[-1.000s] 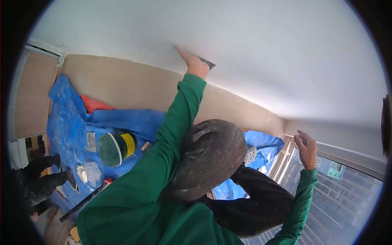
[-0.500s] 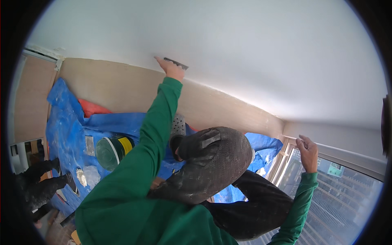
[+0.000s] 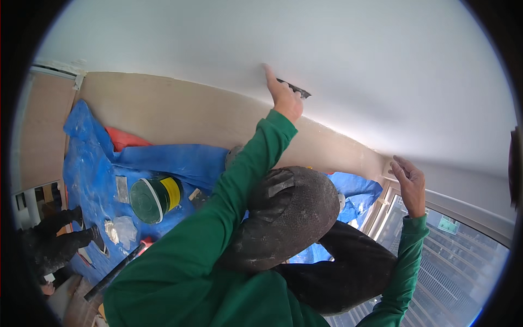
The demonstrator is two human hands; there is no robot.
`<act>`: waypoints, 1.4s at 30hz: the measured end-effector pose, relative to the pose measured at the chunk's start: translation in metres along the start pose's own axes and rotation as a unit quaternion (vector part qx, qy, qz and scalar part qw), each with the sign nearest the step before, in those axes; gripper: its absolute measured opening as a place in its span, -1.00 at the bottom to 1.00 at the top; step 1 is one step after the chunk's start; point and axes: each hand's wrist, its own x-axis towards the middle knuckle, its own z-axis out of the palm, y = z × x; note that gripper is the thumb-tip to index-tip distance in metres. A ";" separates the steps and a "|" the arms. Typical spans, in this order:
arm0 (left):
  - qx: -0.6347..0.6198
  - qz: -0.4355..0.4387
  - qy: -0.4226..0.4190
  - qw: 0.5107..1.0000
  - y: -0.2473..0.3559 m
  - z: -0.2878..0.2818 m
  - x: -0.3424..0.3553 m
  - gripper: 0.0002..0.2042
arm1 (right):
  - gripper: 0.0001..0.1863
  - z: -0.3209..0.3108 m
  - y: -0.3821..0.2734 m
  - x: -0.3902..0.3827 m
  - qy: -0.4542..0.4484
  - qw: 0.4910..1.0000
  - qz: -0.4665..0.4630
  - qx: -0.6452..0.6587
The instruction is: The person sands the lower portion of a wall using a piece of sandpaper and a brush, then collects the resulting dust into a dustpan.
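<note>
My left hand [image 3: 286, 102] reaches up to the pale, smooth surface [image 3: 338, 49] overhead, its fingers closed round a dark, flat-bladed scraper [image 3: 301, 91]. The blade lies close against that surface, near its edge with the beige wall [image 3: 201, 111]. One finger stretches out along the surface. Over on the right, my right hand [image 3: 411, 188] is raised beside the window frame with bent, parted fingers. Nothing shows in it, and I cannot tell whether its fingertips touch the surface behind. Both forearms are in green sleeves.
Below are my bent legs [image 3: 289, 218] in dusty dark trousers. Blue sheeting [image 3: 90, 163] covers the floor, with a green bucket [image 3: 146, 200] on it. A dark-handled tool [image 3: 117, 272] lies lower left, near another person's legs [image 3: 60, 240]. A window [image 3: 447, 256] is at right.
My left hand has slid right along the overhead surface with the scraper. My right hand has risen slightly. The dark-handled tool at the lower left shows more fully now.
</note>
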 end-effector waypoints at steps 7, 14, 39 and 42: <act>0.033 0.042 0.008 0.999 0.081 0.012 -0.016 -0.01 | -0.55 -0.006 0.005 -0.005 0.065 0.993 0.080 -0.053; 0.007 -0.107 -0.074 0.992 0.045 -0.032 0.029 0.19 | -0.51 -0.007 0.018 -0.008 -0.008 0.998 0.047 -0.036; 0.268 0.039 0.068 0.960 0.117 -0.136 0.022 -0.77 | -0.59 0.006 0.036 -0.016 0.015 0.997 0.045 -0.056; 0.270 -0.112 -0.086 0.952 0.099 -0.132 -0.019 -0.76 | -0.50 0.056 0.007 -0.013 -0.055 0.985 -0.083 -0.138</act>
